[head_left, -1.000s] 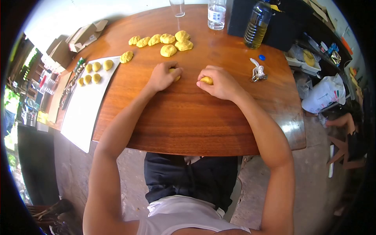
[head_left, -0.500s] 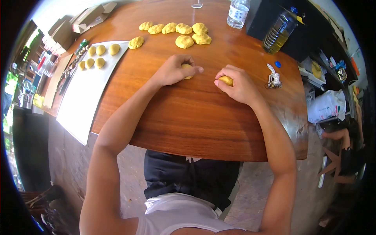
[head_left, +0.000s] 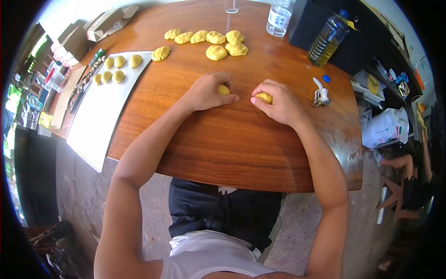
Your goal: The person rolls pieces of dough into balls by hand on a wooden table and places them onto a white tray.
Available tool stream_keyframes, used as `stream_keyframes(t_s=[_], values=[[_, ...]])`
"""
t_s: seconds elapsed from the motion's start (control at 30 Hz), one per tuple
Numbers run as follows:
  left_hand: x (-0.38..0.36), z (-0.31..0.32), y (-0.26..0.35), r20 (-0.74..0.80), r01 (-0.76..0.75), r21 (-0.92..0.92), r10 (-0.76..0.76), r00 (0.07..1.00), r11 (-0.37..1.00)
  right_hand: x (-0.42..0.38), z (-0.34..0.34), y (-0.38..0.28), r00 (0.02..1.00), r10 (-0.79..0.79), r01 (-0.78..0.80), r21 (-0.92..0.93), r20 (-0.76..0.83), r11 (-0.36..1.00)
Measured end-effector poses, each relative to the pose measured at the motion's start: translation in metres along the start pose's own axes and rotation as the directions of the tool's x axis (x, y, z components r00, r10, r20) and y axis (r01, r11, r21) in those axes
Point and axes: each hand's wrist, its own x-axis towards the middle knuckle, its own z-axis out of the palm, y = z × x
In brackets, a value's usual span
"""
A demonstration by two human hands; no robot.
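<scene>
My left hand is cupped around a yellow dough ball on the wooden table. A short way to the right, my right hand curls over a second piece of yellow dough, which shows between thumb and fingers. Beyond my hands lie several rough yellow dough lumps, with one more lump beside the tray. Several smooth round dough balls sit in two rows at the far end of the pale metal tray on the left.
At the back right stand a clear water bottle and a bottle of yellow oil, near a black box. A white cord bundle and a blue cap lie right of my hand. A person's leg shows at far right.
My left hand has shifted slightly down toward me, its dough ball turned within the fingers. My right hand has moved a little left and down, still around its dough.
</scene>
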Motion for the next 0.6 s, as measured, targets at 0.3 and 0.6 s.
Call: stream_keyframes(t_s=[0.3, 0.6], values=[[-0.0014, -0.0009, 0.0019, 0.008, 0.010, 0.000, -0.010, 1.000, 1.000, -0.0002, 0.0021, 0.0035, 1.000, 0.004, -0.004, 0.008, 0.003, 1.000], [-0.0019, -0.0002, 0.0019, 0.009, 0.022, 0.019, -0.022, 1.000, 1.000, 0.0002, 0.0017, 0.0029, 1.000, 0.003, -0.003, 0.007, 0.005, 1.000]])
